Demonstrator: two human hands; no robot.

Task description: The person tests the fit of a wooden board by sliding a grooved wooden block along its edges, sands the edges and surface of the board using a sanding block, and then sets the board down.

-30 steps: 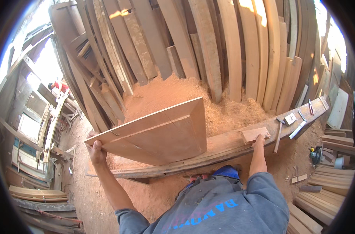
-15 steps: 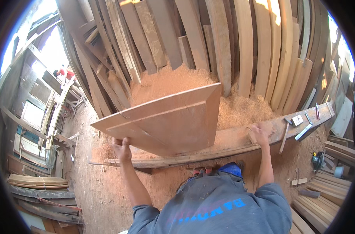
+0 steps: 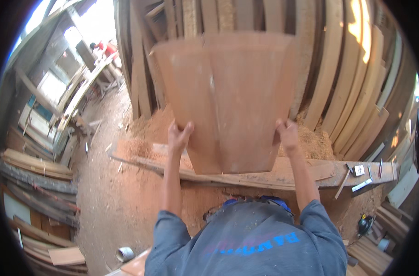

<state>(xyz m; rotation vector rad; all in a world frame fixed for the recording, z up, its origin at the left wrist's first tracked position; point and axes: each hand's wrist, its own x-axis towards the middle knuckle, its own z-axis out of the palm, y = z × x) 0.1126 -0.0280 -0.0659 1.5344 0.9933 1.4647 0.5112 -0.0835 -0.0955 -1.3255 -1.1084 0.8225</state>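
A large reddish-brown wooden panel stands tilted up in front of me, above the workbench. My left hand grips its left edge, with the thumb lying on the near face. On the opposite edge, my right hand is closed round the wood. The panel's lower edge is close over the bench plank; whether it touches is hard to tell. Slight blur covers the panel, and a pale streak runs down its middle.
A hammer, a white square block and a try square lie at the bench's right end. Tall boards lean behind heaped sawdust. A person in red is far left. Stacked timber lies at left.
The panel has been raised upright and turned so its other face shows. My right hand has left the bench and taken hold of the panel's right edge. The view has shifted.
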